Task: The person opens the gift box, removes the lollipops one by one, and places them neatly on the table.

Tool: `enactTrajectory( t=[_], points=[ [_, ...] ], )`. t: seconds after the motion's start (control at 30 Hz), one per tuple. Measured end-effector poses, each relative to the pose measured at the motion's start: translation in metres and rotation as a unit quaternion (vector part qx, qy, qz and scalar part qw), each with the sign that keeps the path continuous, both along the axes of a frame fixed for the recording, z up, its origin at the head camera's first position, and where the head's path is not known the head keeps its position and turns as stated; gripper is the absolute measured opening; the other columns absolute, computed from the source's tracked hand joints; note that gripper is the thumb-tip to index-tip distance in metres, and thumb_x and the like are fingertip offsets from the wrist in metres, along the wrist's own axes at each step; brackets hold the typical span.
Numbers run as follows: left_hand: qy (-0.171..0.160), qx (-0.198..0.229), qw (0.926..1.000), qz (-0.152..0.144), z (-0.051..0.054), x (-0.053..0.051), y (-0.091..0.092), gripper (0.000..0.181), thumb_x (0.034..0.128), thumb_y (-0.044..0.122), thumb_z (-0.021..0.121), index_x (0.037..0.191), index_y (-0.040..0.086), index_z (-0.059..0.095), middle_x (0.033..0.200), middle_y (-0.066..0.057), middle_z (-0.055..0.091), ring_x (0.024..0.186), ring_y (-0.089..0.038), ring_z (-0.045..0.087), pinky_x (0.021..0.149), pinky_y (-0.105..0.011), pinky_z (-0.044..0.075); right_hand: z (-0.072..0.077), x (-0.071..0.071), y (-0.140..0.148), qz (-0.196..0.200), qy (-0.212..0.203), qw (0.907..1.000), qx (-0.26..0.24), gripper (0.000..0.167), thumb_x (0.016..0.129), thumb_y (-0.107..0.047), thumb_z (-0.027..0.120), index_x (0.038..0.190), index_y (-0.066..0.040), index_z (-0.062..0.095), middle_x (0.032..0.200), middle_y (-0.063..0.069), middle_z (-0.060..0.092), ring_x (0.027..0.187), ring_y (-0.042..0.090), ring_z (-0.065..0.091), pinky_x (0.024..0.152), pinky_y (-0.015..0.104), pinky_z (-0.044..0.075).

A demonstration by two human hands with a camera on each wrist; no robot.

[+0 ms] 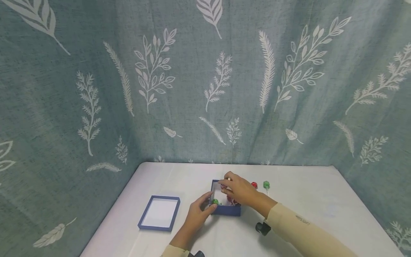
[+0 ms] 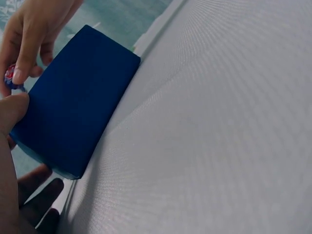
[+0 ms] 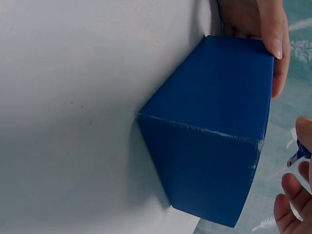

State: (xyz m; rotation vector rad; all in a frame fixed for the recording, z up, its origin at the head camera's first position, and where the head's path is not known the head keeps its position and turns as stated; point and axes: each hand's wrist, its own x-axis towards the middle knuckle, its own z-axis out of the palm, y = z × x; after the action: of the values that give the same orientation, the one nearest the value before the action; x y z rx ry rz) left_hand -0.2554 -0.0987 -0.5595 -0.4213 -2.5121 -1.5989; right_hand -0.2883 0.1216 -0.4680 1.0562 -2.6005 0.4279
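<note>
An open blue box (image 1: pixel 226 211) with a white inside stands on the table. My left hand (image 1: pixel 197 213) holds its left side, the thumb at the front rim and the fingers along the outer wall. Over the box, my right hand (image 1: pixel 243 191) pinches a lollipop (image 2: pixel 10 76) in a red and blue wrapper between thumb and fingers. Inside lie a green lollipop (image 1: pixel 215 201) near the left front and a red lollipop (image 1: pixel 229 198) to the right, partly hidden by the right hand. The box walls hide the contents in both wrist views.
A blue-rimmed lid (image 1: pixel 155 228) with a white inside lies on the white table (image 1: pixel 321 210), left of the box. Behind the right hand lie a red lollipop (image 1: pixel 254 185) and a green lollipop (image 1: pixel 266 184). A leaf-patterned curtain (image 1: pixel 192 107) surrounds the table's back and sides.
</note>
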Motion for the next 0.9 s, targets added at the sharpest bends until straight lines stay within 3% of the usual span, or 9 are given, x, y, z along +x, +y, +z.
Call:
enactTrajectory(
  t=[0.2,0.43,0.7,0.9],
  points=[
    [0.003,0.002,1.0,0.001,0.0,0.001,-0.001,0.052,0.0885,0.038,0.07,0.136,0.023,0.057,0.136,-0.004,0.057,0.131,-0.03,0.047,0.11,-0.055,0.03,0.002,-0.003,0.006,0.031,0.044,0.9981,-0.03,0.032,0.091,-0.015,0.071,0.122,-0.01,0.065,0.109,0.0,0.058,0.09,0.013,0.06,0.078,0.029,0.054],
    [-0.004,0.002,1.0,0.002,0.002,0.001,0.0,0.054,0.0881,0.038,0.071,0.137,0.019,0.057,0.137,-0.005,0.056,0.131,-0.031,0.046,0.111,-0.055,0.029,0.011,-0.007,0.016,0.019,0.07,0.9964,-0.045,0.034,0.088,-0.019,0.074,0.119,-0.011,0.064,0.103,-0.002,0.064,0.094,0.014,0.062,0.083,0.032,0.054],
    [-0.007,-0.005,0.9999,0.01,-0.002,0.001,-0.001,0.055,0.0879,0.04,0.07,0.137,0.019,0.056,0.14,-0.005,0.054,0.133,-0.032,0.043,0.111,-0.055,0.028,0.024,-0.01,0.028,-0.02,0.013,0.9978,-0.061,0.016,0.092,-0.021,0.069,0.105,-0.015,0.062,0.091,-0.009,0.058,0.083,0.012,0.057,0.073,0.031,0.052],
    [-0.009,-0.01,0.9999,0.003,-0.002,0.0,0.0,0.057,0.0881,0.043,0.069,0.138,0.019,0.056,0.139,-0.004,0.054,0.133,-0.032,0.043,0.111,-0.056,0.028,0.026,-0.011,0.041,-0.057,-0.041,0.9935,-0.09,0.016,0.097,-0.028,0.062,0.108,-0.017,0.062,0.091,-0.011,0.056,0.084,0.016,0.058,0.071,0.034,0.051]
  ],
)
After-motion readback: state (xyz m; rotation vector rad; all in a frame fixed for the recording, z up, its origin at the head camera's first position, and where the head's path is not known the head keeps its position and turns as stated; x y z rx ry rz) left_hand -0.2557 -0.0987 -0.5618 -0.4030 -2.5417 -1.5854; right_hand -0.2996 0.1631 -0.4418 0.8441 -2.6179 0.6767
